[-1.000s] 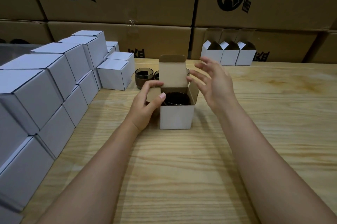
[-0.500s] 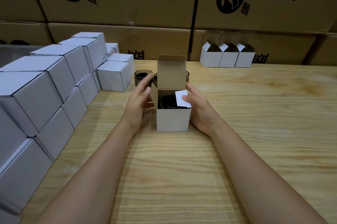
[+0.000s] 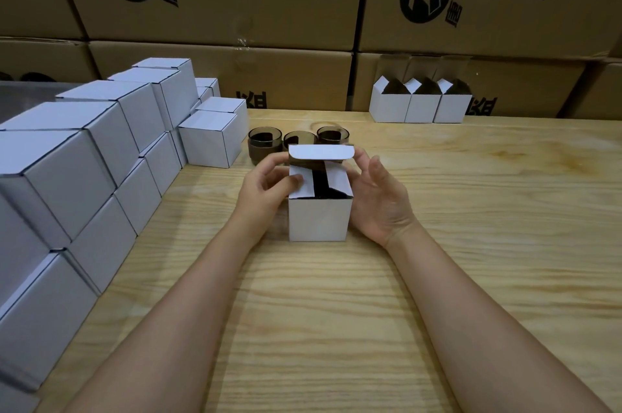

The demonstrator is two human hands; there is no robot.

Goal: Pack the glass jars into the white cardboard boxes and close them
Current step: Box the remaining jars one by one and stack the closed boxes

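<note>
A small white cardboard box (image 3: 318, 220) stands on the wooden table (image 3: 471, 210) between my hands. Both its side flaps are folded inward and a dark glass jar (image 3: 318, 188) shows in the gap between them. The top lid flap (image 3: 321, 153) is bent forward over the opening. My left hand (image 3: 266, 192) presses the left flap down with its thumb, fingers on the lid's left edge. My right hand (image 3: 380, 200) rests against the box's right side, fingers up at the lid's right corner. Three smoky glass jars (image 3: 264, 141) stand just behind the box.
Several closed white boxes (image 3: 101, 150) are stacked in steps along the left. Three open white boxes (image 3: 420, 106) stand at the back right. Large brown cartons (image 3: 235, 8) form a wall behind the table.
Both side flaps went from open to folded in. The lid flap, upright before, now tips forward over the opening. My hands moved onto the box's sides and lid.
</note>
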